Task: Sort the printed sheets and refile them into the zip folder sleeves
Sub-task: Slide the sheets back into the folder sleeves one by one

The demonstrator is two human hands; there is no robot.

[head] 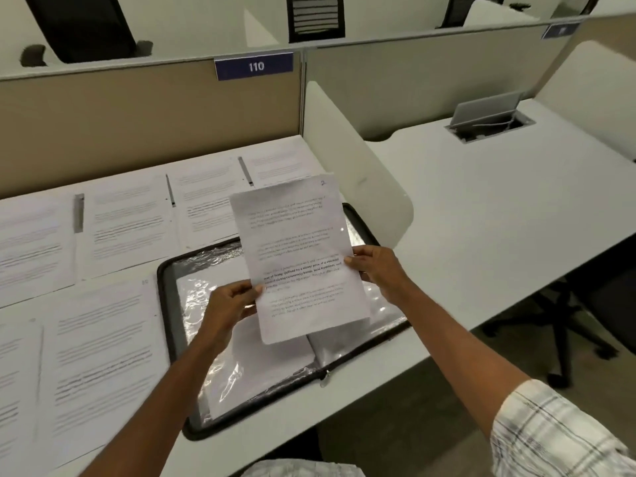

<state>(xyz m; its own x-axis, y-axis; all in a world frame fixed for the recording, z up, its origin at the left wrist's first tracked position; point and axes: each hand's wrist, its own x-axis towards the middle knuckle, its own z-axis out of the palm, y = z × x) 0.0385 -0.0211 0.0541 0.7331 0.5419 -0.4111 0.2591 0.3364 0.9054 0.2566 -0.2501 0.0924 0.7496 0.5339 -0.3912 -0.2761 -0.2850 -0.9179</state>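
Observation:
I hold a printed sheet (297,249), marked 2 at its top right corner, upright above the open zip folder (206,401). My left hand (230,308) pinches the sheet's lower left edge. My right hand (377,270) grips its right edge at mid height. The folder lies open on the desk with a black zipped rim and shiny clear plastic sleeves (223,366); some sleeves hold white paper. The sheet hides the folder's upper middle part.
Several printed sheets (103,346) lie spread over the desk (481,215) to the left and behind the folder. A white curved divider (358,173) stands right of them, a beige partition (137,111) labelled 110 behind. An office chair (585,325) sits at the right.

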